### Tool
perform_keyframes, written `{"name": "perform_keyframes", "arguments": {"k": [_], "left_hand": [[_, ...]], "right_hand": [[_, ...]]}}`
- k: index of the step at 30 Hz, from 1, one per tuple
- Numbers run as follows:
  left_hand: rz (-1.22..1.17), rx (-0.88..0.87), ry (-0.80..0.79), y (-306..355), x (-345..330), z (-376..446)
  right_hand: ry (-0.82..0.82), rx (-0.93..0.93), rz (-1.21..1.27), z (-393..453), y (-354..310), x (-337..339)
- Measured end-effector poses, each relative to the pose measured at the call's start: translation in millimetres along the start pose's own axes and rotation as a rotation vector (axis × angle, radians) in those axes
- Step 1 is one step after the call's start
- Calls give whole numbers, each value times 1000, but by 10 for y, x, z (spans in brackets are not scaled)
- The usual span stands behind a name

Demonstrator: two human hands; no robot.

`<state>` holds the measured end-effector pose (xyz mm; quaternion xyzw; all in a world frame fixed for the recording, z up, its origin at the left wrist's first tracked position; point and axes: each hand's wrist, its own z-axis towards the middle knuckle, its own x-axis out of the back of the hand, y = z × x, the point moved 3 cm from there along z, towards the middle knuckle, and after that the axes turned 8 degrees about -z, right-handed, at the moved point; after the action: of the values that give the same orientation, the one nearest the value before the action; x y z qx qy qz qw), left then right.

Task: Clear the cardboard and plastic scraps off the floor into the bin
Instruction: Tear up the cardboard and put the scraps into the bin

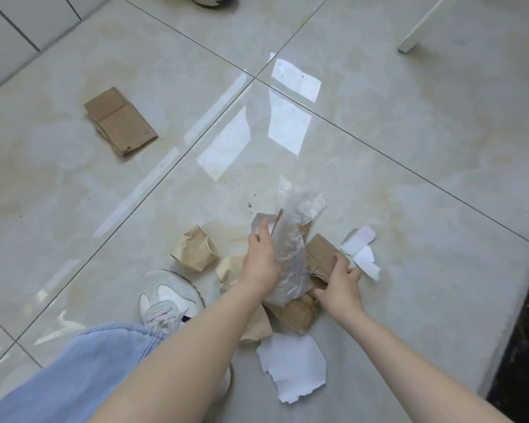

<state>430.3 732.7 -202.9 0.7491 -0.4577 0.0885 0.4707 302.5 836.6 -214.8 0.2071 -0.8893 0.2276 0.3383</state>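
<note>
Two scraps are being gathered: plastic wrap (pixel 290 257) pinched by left hand (pixel 261 259), cardboard piece (pixel 321 254) by right hand (pixel 342 283); a bin, unseen, is likely needed next.

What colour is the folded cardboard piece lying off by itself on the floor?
Plain brown, the folded cardboard piece; the head view shows it clearly.

Both arms outstretched downward, L hand (pixel 261 257) & R hand (pixel 342 283) curled in grips, close together.
</note>
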Motion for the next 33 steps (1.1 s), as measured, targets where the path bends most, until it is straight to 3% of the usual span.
{"name": "perform_keyframes", "arguments": {"k": [2, 14, 26, 30, 33], "left_hand": [[-97, 17, -36, 3, 119, 71], [-287, 118, 101, 5, 668, 373], [-134, 29, 212, 9, 823, 546], [-286, 24, 348, -87, 1002, 609], [-615, 114, 376, -148, 1106, 652]], "right_hand": [[18, 10, 26, 36, -41, 65], [84, 0, 289, 230, -175, 362], [72, -57, 269, 281, -452, 235], [128, -40, 349, 347, -545, 291], [142, -60, 433, 339, -580, 407]]}}
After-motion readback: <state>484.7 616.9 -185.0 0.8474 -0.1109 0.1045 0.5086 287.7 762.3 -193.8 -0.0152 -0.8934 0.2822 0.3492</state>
